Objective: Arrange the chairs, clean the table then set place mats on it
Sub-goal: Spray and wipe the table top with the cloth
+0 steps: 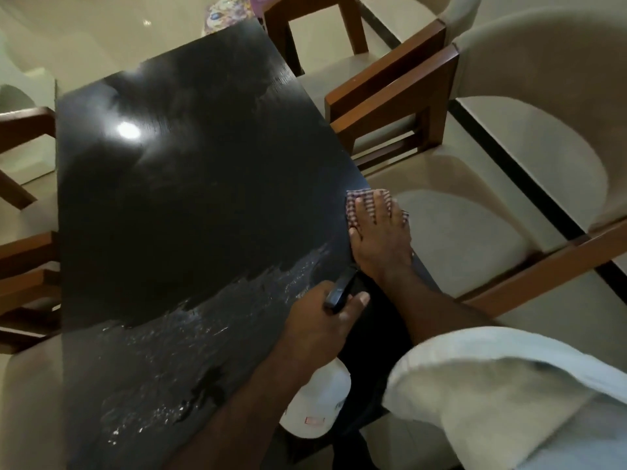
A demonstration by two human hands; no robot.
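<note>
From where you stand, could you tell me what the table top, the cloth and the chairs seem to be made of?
Table top: dark, glossy, probably lacquered wood; it mirrors a lamp and shows wet streaks. Cloth: thin woven fabric, checked pattern, flat under the right hand. Chairs: reddish-brown polished wood frames with beige, seemingly fabric upholstery.

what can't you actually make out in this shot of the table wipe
- Spray bottle, head view: the left hand and forearm cover most of it; its label is too small to read.
- Checked cloth: the right hand lies flat on it, hiding most of it.
- Patterned item beyond the table: cut off by the top edge and blurred.
- Place mats: none identifiable in view.
- Chairs on the left: cut off by the frame edge.
</note>
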